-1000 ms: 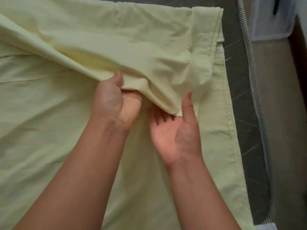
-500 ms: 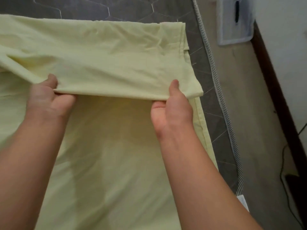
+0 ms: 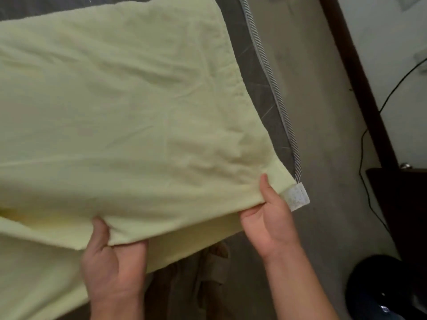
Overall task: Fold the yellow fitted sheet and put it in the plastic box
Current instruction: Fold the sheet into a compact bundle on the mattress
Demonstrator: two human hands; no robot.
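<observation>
The yellow fitted sheet (image 3: 120,107) lies spread in a folded layer over the dark mattress (image 3: 258,72) and fills most of the view. My left hand (image 3: 113,264) pinches its near edge, thumb on top and fingers under the cloth. My right hand (image 3: 268,218) grips the sheet's near right corner the same way, just beside the mattress corner with its white tag (image 3: 297,197). The near edge hangs over the mattress front. The plastic box is out of sight.
A striped piping (image 3: 272,79) runs along the mattress's right edge. Right of it lies bare grey floor (image 3: 323,135), then a dark skirting board and a black cable (image 3: 365,176). A black round object (image 3: 379,287) sits at the bottom right. Sandals (image 3: 215,262) stand below the sheet.
Both hands have drawn the folded edge of the sheet toward me, down to the mattress's near edge. The view has swung down and the box at the top right has left the frame.
</observation>
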